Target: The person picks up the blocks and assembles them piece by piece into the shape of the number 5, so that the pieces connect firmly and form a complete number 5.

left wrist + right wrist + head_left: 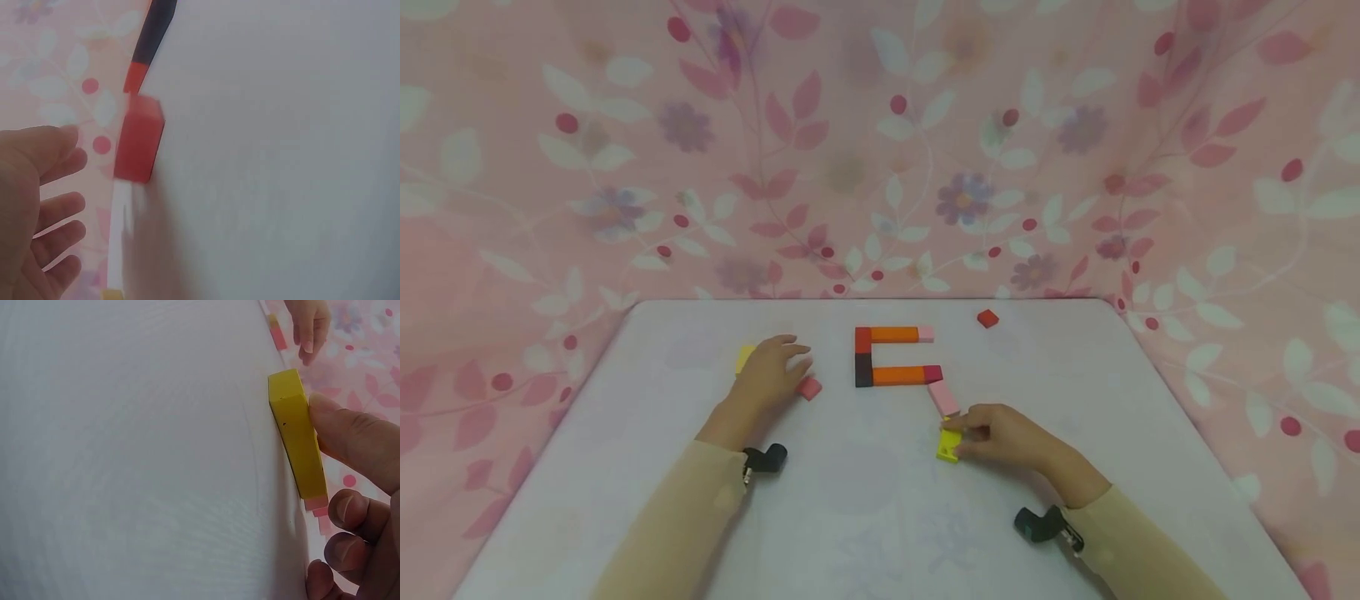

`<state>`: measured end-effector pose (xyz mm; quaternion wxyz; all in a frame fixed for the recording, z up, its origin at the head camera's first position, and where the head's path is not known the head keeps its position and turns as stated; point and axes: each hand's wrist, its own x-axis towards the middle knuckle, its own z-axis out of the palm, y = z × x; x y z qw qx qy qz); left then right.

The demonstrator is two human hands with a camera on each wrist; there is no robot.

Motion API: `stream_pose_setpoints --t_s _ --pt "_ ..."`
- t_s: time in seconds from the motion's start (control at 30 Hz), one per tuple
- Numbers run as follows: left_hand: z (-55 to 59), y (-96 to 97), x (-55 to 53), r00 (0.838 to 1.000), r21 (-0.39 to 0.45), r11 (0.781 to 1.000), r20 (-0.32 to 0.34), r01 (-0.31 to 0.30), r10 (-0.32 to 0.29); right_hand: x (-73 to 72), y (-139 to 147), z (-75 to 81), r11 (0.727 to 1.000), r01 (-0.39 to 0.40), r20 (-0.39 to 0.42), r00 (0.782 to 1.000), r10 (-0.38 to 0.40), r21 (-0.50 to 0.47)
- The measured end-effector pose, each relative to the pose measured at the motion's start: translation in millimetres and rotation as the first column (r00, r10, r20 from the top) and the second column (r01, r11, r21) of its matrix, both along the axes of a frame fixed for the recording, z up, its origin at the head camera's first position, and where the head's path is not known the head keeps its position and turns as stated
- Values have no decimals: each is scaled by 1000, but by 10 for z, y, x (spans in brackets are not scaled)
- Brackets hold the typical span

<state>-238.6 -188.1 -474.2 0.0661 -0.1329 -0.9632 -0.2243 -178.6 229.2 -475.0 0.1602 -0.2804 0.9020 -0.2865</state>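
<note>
My right hand [1011,433] holds a yellow block [949,446], with its thumb [356,434] along the block's side and its fingers at the far end. That block lies at the lower end of a slanted pink block [943,397]. Above it, a dark pink block [932,373] ends a row with an orange block [898,376]. Over the table at the left hovers my left hand [767,375], fingers loosely spread and holding nothing. A red-pink block [809,388] lies beside its fingertips; a pale yellow block [745,358] is partly hidden behind it.
A black block [863,371] and a red block [863,340] join the lower row to an upper orange block [893,334], which a small pale pink block [926,334] ends. One loose red block [988,318] lies near the back edge of the white table [820,533].
</note>
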Motion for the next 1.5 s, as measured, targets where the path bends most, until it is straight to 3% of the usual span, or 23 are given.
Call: stream_pose_setpoints --t_s 0.17,0.47,0.63,0.97,1.13,1.33,1.5 --pt "74 -241 26 999 -11 1000 -32 -17 17 -14 -10 1 1000 8 1 1000 -8 17" --pt "1 -548 76 994 3 994 -18 -107 107 -12 -8 -23 999 23 19 1000 -23 23" --pt "-16 -604 114 978 -4 978 31 -208 208 -7 -15 -31 999 28 9 1000 -29 36" --pt "40 -634 94 942 -64 950 127 -304 310 15 -20 -5 999 28 1 1000 -28 25" --pt "26 -684 81 940 -74 950 141 -302 310 9 -27 8 999 25 -4 1000 -25 25" --pt "-40 -774 62 948 1 967 201 -253 248 3 -21 -1 999 18 -1 1000 -18 27" --pt "-46 -815 61 956 11 972 185 -233 227 0 -19 2 1000 10 -6 1000 -10 20"
